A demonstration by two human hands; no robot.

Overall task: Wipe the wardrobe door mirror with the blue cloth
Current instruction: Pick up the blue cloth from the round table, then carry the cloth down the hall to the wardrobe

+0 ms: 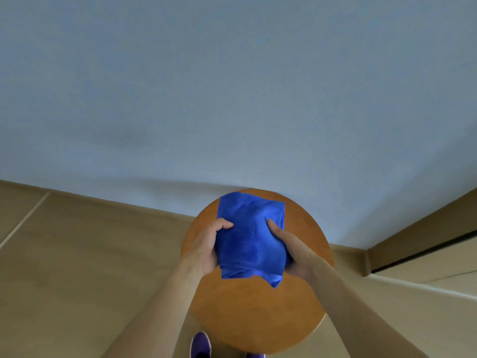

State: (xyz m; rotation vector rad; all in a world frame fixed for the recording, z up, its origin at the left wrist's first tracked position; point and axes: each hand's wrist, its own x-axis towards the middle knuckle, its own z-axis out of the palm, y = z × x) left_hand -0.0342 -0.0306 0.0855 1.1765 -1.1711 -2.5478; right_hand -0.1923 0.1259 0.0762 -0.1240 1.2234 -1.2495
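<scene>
A folded blue cloth (249, 239) is held between both my hands above a round wooden stool (258, 311). My left hand (206, 248) grips the cloth's left edge, thumb on top. On the right edge, my right hand (290, 248) holds it the same way. No wardrobe door mirror is in view.
A pale blue-grey wall (232, 86) fills the upper view, close behind the stool. Beige tiled floor (77, 254) lies to the left. A dark gap under a panel or door (423, 251) runs at the right. Purple shoes (201, 346) show at the bottom.
</scene>
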